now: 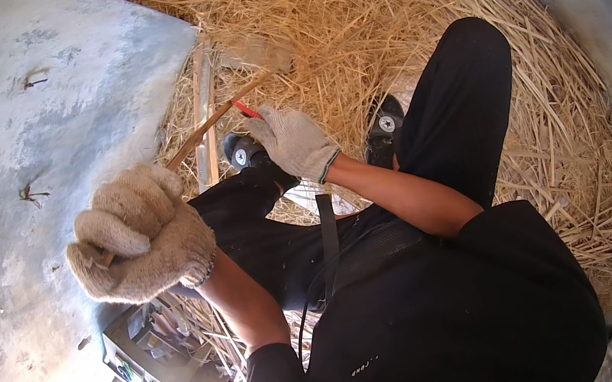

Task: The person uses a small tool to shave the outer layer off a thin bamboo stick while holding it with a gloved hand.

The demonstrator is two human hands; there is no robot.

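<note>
My left hand (138, 235), in a beige knitted glove, is raised in front of the wall with its fingers curled into a fist. It grips the near end of a thin brown strip (198, 136), apparently bamboo or wood, which slants up and away to the right. The grip itself is hidden inside the glove. My right hand (295, 142), gloved alike with a green-edged cuff, is closed around a small red tool (246, 109). The red tool's tip meets the strip around its middle; whether it has a blade cannot be made out.
Loose straw (388, 5) covers the floor ahead and to the right. A weathered pale wall (27, 142) rises at left. Wooden slats (204, 102) lie beyond my left hand. A box of odds and ends (159, 356) stands lower left. My black-trousered legs (462, 98) are bent below.
</note>
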